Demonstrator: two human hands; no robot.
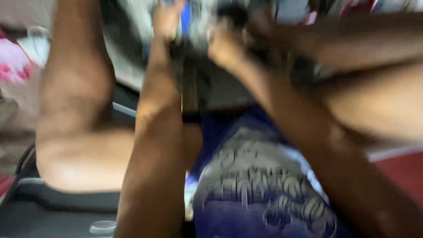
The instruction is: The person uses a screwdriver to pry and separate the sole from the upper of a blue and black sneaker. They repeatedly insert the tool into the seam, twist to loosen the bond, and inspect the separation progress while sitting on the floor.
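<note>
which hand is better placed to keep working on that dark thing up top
Probably the right hand: it sits against the dark object, while the left hand is higher, by something blue. Blur hides both grips.

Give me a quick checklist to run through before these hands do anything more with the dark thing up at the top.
1. Picture sharp enough to judge by: not ok, the whole view is smeared by motion.
2. Both hands in sight: ok, left hand and right hand are both up at the top.
3. Left hand's hold: cannot tell; it is at something blue, fingers blurred.
4. Right hand's hold: cannot tell; it is against a dark object.
5. What the dark object is: cannot tell.
6. Arms free of the knees: ok, they reach between the raised knees.
</note>
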